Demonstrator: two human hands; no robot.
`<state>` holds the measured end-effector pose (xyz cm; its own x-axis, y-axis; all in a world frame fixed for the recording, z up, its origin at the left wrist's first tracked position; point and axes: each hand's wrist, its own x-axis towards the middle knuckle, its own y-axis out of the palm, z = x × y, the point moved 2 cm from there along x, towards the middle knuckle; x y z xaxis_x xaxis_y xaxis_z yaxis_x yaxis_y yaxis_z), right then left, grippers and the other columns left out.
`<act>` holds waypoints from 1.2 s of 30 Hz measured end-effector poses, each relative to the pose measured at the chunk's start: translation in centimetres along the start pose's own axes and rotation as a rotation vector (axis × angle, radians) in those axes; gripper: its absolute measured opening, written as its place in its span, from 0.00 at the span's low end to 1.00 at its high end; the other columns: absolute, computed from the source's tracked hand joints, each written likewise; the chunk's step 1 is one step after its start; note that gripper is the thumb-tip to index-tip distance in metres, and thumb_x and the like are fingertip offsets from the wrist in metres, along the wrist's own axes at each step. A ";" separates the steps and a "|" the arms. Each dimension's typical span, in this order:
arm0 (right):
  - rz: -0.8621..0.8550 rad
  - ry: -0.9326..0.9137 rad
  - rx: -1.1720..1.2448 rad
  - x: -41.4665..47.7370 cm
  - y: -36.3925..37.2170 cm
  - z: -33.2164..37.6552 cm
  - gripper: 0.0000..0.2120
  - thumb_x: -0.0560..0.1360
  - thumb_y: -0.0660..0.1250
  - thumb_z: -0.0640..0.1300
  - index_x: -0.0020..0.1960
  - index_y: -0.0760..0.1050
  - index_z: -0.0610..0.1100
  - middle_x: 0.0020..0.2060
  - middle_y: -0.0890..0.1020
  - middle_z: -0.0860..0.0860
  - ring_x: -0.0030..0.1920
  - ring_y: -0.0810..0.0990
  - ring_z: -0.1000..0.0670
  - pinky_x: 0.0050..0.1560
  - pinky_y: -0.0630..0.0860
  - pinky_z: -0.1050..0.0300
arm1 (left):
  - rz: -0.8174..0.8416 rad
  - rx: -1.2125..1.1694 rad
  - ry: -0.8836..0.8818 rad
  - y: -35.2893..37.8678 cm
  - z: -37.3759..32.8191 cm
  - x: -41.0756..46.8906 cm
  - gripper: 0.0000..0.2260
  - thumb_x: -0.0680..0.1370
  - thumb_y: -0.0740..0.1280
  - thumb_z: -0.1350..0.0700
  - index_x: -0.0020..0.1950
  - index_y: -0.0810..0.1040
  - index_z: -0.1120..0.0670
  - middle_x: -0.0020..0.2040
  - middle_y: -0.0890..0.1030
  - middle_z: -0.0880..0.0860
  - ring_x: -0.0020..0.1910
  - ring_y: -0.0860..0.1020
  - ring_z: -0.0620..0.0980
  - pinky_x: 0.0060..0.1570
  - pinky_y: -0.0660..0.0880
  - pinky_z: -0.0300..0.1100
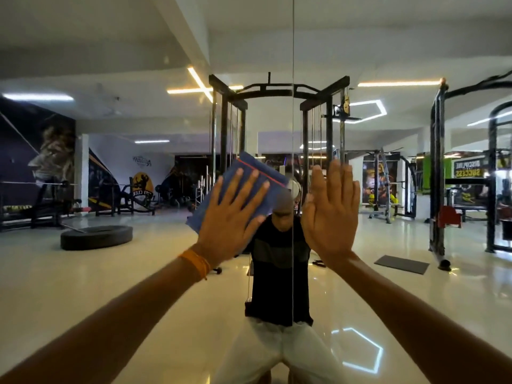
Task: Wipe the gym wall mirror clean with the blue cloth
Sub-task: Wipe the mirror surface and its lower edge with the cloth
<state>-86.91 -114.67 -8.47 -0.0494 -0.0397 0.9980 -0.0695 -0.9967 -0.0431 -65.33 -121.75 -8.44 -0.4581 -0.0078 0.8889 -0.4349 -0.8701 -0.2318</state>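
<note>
- The gym wall mirror (138, 286) fills everything in front of me and shows the gym floor behind.
- Low on the left of the reflection a black tyre (95, 236) lies flat on the glossy floor, with weight benches behind it against a painted wall.
- My left arm reaches up and in; orange thread bands (195, 263) sit round its wrist.
- My left hand (232, 217) is spread wide, fingers straight and fanned, palm pressing the blue cloth (248, 163) flat against the glass.
- The cloth lies folded and tilted, a thin red stripe near its upper edge; it shows above my fingertips and below my palm on the left.
- Just right of the cloth a vertical seam (292, 106) runs down the mirror between two panels.
- My own reflection, in a black shirt (273, 273) and pale trousers, stands across that seam.
- My right hand (332, 214) is open, fingers straight and close together, pointing upward and holding nothing, just right of the seam, near the glass.
- Further right a dark mat (401, 264) lies on the reflected floor beside a black machine frame (437, 176).
</note>
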 end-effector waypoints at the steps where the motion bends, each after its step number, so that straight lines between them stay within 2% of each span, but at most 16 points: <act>1: -0.002 0.003 -0.011 -0.1 0.2 0.2 0.29 0.85 0.53 0.51 0.85 0.53 0.47 0.84 0.51 0.42 0.84 0.47 0.40 0.82 0.49 0.36 | 0.010 0.000 0.077 0.2 0.6 -0.4 0.29 0.87 0.47 0.41 0.85 0.52 0.53 0.85 0.50 0.56 0.84 0.47 0.59 0.80 0.48 0.64; 3: -0.011 -0.003 -0.012 -0.1 0.2 0.2 0.29 0.86 0.52 0.52 0.85 0.53 0.47 0.84 0.50 0.42 0.84 0.45 0.40 0.82 0.46 0.37 | -0.015 0.004 0.043 -0.3 4.4 2.0 0.29 0.87 0.47 0.41 0.85 0.51 0.53 0.85 0.48 0.56 0.84 0.45 0.58 0.80 0.47 0.63; 6: -0.006 0.001 -0.044 0.0 0.3 0.2 0.29 0.86 0.49 0.53 0.85 0.53 0.47 0.84 0.49 0.43 0.84 0.44 0.41 0.82 0.47 0.37 | -0.102 -0.063 -0.447 -2.4 10.9 8.5 0.30 0.86 0.45 0.40 0.85 0.47 0.52 0.85 0.47 0.57 0.84 0.45 0.59 0.81 0.45 0.62; 8: -0.004 0.003 -0.055 -0.2 0.4 0.4 0.29 0.86 0.47 0.54 0.85 0.53 0.46 0.84 0.49 0.43 0.84 0.44 0.41 0.82 0.47 0.38 | -0.161 -0.080 -0.616 -3.0 11.7 11.0 0.30 0.86 0.44 0.40 0.85 0.46 0.51 0.85 0.47 0.56 0.84 0.46 0.59 0.81 0.45 0.61; 10: -0.010 0.000 -0.050 0.0 0.2 0.4 0.29 0.86 0.45 0.55 0.85 0.53 0.46 0.84 0.49 0.43 0.84 0.44 0.41 0.82 0.46 0.38 | -0.133 -0.006 -0.435 -2.2 8.4 11.1 0.29 0.86 0.44 0.40 0.85 0.44 0.51 0.85 0.45 0.56 0.84 0.44 0.59 0.81 0.44 0.61; 13: -0.026 0.000 -0.044 0.0 0.0 0.4 0.29 0.86 0.45 0.55 0.84 0.54 0.45 0.84 0.50 0.42 0.84 0.46 0.40 0.82 0.48 0.37 | 0.024 0.028 0.077 -0.3 2.2 6.3 0.30 0.87 0.49 0.42 0.85 0.45 0.51 0.85 0.44 0.55 0.84 0.42 0.58 0.80 0.48 0.63; 15: -0.021 0.000 -0.052 0.0 0.0 0.5 0.29 0.86 0.44 0.55 0.84 0.54 0.45 0.84 0.50 0.42 0.84 0.46 0.40 0.82 0.48 0.36 | 0.022 0.038 0.169 -0.1 3.0 5.4 0.30 0.87 0.50 0.42 0.86 0.46 0.51 0.85 0.45 0.55 0.84 0.43 0.58 0.80 0.48 0.63; 17: -0.011 0.000 -0.071 0.0 0.0 0.4 0.29 0.86 0.46 0.55 0.85 0.52 0.46 0.84 0.49 0.42 0.84 0.46 0.40 0.82 0.47 0.37 | -0.045 0.031 -0.018 -0.7 6.3 7.6 0.29 0.87 0.46 0.41 0.85 0.45 0.51 0.85 0.47 0.57 0.84 0.45 0.60 0.81 0.47 0.63; 20: -0.013 0.005 -0.081 0.1 0.2 0.3 0.29 0.86 0.50 0.53 0.85 0.52 0.47 0.84 0.50 0.42 0.84 0.46 0.39 0.82 0.42 0.40 | -0.136 -0.081 -0.564 -2.7 12.1 10.4 0.30 0.86 0.44 0.39 0.85 0.45 0.51 0.85 0.47 0.57 0.84 0.46 0.60 0.81 0.43 0.61; 21: -0.015 0.006 -0.078 0.0 0.2 0.3 0.29 0.86 0.49 0.54 0.85 0.52 0.47 0.84 0.50 0.42 0.84 0.46 0.39 0.82 0.40 0.41 | -0.157 -0.119 -0.651 -2.8 12.2 10.3 0.30 0.86 0.44 0.39 0.85 0.45 0.51 0.85 0.47 0.57 0.84 0.46 0.60 0.81 0.44 0.61; 23: -0.013 0.002 -0.076 0.1 0.2 0.3 0.29 0.86 0.48 0.54 0.85 0.49 0.49 0.84 0.50 0.42 0.84 0.46 0.39 0.82 0.40 0.41 | -0.158 -0.083 -0.527 -2.2 8.8 8.7 0.30 0.86 0.45 0.40 0.85 0.44 0.51 0.85 0.44 0.56 0.84 0.45 0.60 0.81 0.45 0.62; 26: 0.013 -0.004 -0.092 -0.1 0.1 0.2 0.29 0.86 0.45 0.56 0.85 0.48 0.49 0.84 0.49 0.42 0.84 0.45 0.40 0.82 0.42 0.40 | -0.004 -0.060 -0.008 0.0 1.7 2.8 0.29 0.87 0.47 0.41 0.85 0.47 0.52 0.85 0.44 0.56 0.84 0.45 0.59 0.80 0.47 0.64; 28: 0.026 -0.013 -0.088 -0.1 0.1 0.1 0.29 0.86 0.46 0.55 0.85 0.48 0.49 0.84 0.48 0.43 0.84 0.44 0.40 0.82 0.42 0.40 | 0.026 -0.058 0.087 0.4 2.7 1.5 0.29 0.86 0.46 0.40 0.85 0.50 0.51 0.85 0.47 0.56 0.84 0.45 0.57 0.81 0.46 0.63; 31: 0.023 -0.020 -0.074 0.0 0.3 0.1 0.29 0.86 0.49 0.54 0.85 0.50 0.49 0.84 0.48 0.43 0.84 0.44 0.40 0.82 0.42 0.39 | -0.035 -0.073 -0.180 -1.5 9.2 4.6 0.30 0.86 0.45 0.39 0.85 0.45 0.50 0.85 0.44 0.56 0.84 0.43 0.58 0.81 0.42 0.59; 35: 0.019 0.002 -0.080 0.1 0.1 0.3 0.30 0.85 0.50 0.55 0.85 0.50 0.49 0.84 0.50 0.42 0.84 0.45 0.40 0.82 0.45 0.37 | -0.119 -0.149 -0.810 -4.0 17.0 6.9 0.30 0.87 0.48 0.40 0.85 0.47 0.52 0.85 0.47 0.57 0.84 0.46 0.61 0.81 0.46 0.62; 36: 0.029 -0.035 -0.079 0.4 -0.1 0.6 0.29 0.85 0.50 0.55 0.85 0.50 0.49 0.84 0.50 0.42 0.84 0.46 0.40 0.82 0.46 0.35 | -0.137 -0.152 -0.907 -4.2 17.2 6.8 0.30 0.87 0.48 0.41 0.85 0.47 0.52 0.85 0.48 0.58 0.84 0.46 0.61 0.80 0.47 0.63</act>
<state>-86.31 -114.62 -8.07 -0.0176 -0.0720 0.9972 -0.1469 -0.9864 -0.0739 -53.28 -126.60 5.40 0.3581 -0.3474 0.8666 -0.5664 -0.8187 -0.0941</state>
